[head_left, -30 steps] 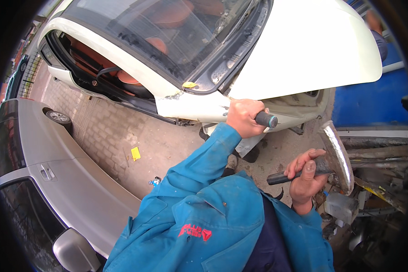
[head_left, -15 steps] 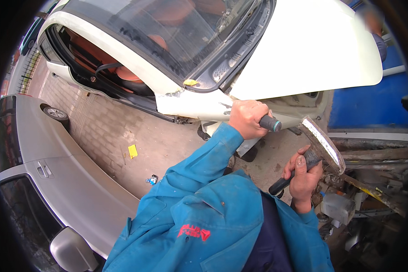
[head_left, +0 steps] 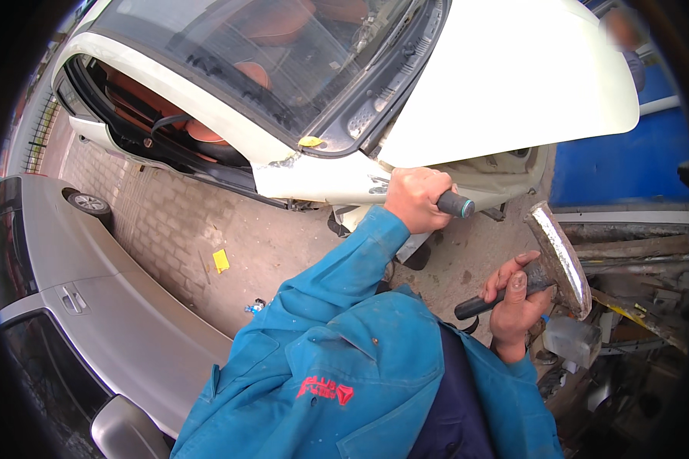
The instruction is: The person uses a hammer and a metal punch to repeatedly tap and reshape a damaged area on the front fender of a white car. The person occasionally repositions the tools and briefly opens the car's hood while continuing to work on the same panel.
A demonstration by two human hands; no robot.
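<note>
The right hand (head_left: 511, 310) is wrapped round a dark-handled tool with broad, curved metal head (head_left: 541, 277); ahead and left, the left hand (head_left: 419, 200) grips a black, teal-ringed cylindrical handle (head_left: 457, 204), a white, rounded car (head_left: 321, 174) beyond!

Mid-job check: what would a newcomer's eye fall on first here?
First, the white car with its broad hood, spanning much of the top. Next, at right, the right hand holds a black-handled tool with a shiny metal edge, while the left hand grips a dark handle near the centre. A yellow scrap stands out on the ground, left of centre.
</note>
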